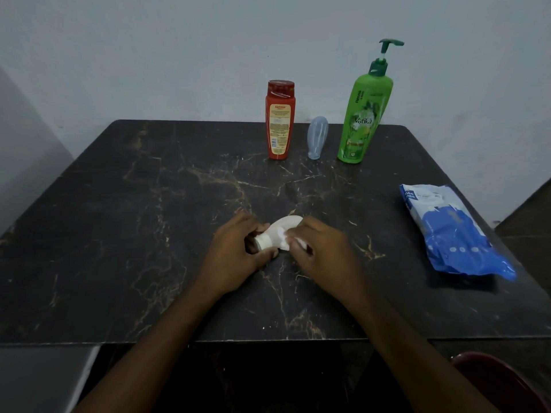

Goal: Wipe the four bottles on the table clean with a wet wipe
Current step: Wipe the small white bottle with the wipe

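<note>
One of the four bottles is in work right now. The white bottle [287, 223] is tipped on its side over the near middle of the desk [149, 204], between my two hands; I can't tell if it touches the top. My left hand [238, 248] is curled round the cap end and holds it steady. My right hand [323, 251] pinches the wipe [283, 244] against the body. I read this as the wiping step on this bottle.

The red bottle [279, 120], clear bottle [317, 138] and green bottle [363, 114] stand in a row at the far edge, well apart from my hands. The pack [453, 234] lies to the right. Next, I judge, the left hand should turn the bottle so the wipe meets its hidden side. Then I set it down upright and reach for another from the row.
</note>
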`<act>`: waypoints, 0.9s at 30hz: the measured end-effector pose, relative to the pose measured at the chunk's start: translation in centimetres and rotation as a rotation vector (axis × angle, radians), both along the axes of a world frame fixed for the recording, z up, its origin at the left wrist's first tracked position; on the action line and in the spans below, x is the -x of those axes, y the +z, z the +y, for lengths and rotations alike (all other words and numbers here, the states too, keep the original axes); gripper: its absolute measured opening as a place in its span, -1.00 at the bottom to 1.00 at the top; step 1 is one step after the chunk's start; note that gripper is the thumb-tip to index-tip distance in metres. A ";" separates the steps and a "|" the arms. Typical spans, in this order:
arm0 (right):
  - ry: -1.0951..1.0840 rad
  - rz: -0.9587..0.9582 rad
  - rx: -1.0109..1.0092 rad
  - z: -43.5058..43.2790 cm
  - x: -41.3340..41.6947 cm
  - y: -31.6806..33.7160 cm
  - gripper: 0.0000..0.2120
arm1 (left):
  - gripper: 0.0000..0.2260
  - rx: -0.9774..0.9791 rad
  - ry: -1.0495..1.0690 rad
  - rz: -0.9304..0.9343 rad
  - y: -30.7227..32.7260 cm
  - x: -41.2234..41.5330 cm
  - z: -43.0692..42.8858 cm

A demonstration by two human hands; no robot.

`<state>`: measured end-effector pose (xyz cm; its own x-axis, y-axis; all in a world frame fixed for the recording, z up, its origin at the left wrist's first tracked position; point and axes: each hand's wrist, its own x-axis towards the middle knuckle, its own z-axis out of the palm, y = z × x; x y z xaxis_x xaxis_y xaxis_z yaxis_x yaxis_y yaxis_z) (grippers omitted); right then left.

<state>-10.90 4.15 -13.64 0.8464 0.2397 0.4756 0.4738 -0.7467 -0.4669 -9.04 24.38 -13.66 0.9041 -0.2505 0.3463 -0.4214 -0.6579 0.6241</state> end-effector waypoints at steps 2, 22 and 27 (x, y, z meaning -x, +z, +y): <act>-0.086 0.032 -0.019 -0.8 -0.4 0.1 -0.85 | -0.61 -0.006 0.001 -0.001 0.0 0.1 0.0; -0.188 0.111 -0.163 -0.7 -0.9 0.0 -0.79 | -0.63 -0.010 0.006 0.006 -0.1 0.1 -0.3; -0.350 0.233 -0.185 -2.2 -1.7 -0.6 -0.86 | -0.66 0.006 0.021 0.036 -0.2 0.1 -0.3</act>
